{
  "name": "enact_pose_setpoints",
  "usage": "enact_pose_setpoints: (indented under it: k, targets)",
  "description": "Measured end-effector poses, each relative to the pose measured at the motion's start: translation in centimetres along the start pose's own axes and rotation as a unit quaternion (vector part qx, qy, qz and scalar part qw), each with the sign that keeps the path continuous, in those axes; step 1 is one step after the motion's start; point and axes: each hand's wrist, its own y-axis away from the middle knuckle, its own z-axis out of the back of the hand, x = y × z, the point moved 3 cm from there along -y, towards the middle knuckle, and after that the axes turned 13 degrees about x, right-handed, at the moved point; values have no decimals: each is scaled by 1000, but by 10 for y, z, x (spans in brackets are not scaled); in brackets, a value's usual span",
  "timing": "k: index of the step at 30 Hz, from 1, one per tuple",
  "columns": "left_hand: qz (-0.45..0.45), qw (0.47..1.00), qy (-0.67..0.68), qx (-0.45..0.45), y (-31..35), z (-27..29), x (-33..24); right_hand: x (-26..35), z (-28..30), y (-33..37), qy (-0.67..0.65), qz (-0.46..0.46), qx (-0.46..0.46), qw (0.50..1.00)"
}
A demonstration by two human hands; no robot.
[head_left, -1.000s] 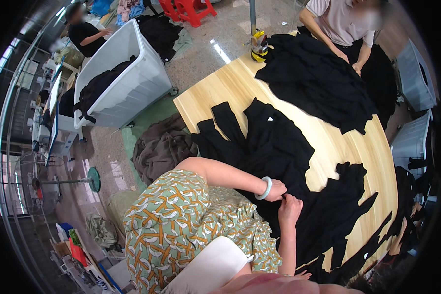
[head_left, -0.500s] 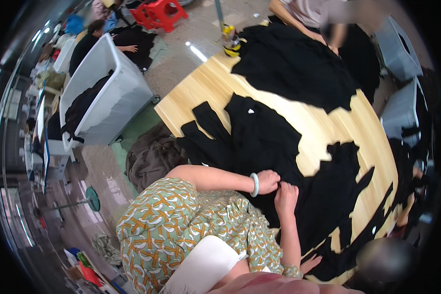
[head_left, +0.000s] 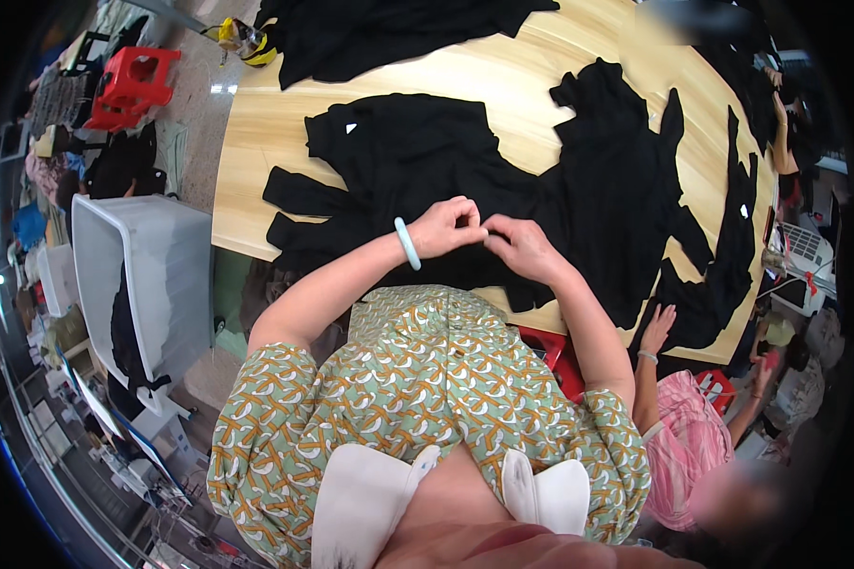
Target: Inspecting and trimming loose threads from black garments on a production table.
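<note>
My left hand (head_left: 445, 229), with a pale bangle (head_left: 407, 244) at the wrist, is closed in a pinch. My right hand (head_left: 525, 250) pinches too, its fingertips meeting those of the left. Whatever lies between them is too small to make out. Both hands are over the lower part of a black knitted garment (head_left: 408, 142) spread on the table, with a small white tag near its left end. Another black garment (head_left: 605, 180) lies just to the right, its edge against the first.
The pale wooden table (head_left: 522, 90) bears more black garments (head_left: 389, 38) at the far side. A co-worker's hand (head_left: 659, 328) rests on black cloth at the right. A white wheeled bin (head_left: 166, 275) stands at the left, with red stools (head_left: 133, 85) beyond.
My view has swung, so the table and garments sit differently in it and the co-worker at right shows more. My two hands stay fingertip to fingertip over the black garment.
</note>
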Motion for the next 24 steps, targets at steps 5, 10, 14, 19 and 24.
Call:
enact_pose_setpoints:
  k: [5,10,14,19,24]
  targets:
    - [-123,973,-193,38,37,-9,-65,74,40,51,-162,213,147,952]
    - [-70,923,-332,182,33,-18,-54,74,87,112,-349,440,-78,824]
    - [-10,886,452,107,49,14,-106,52,106,98,-96,100,-324,936]
    - [-73,685,722,55,25,13,-166,67,25,59,-252,86,3,964]
    - [-14,793,605,71,-6,13,-119,10,12,73,-239,-20,193,951]
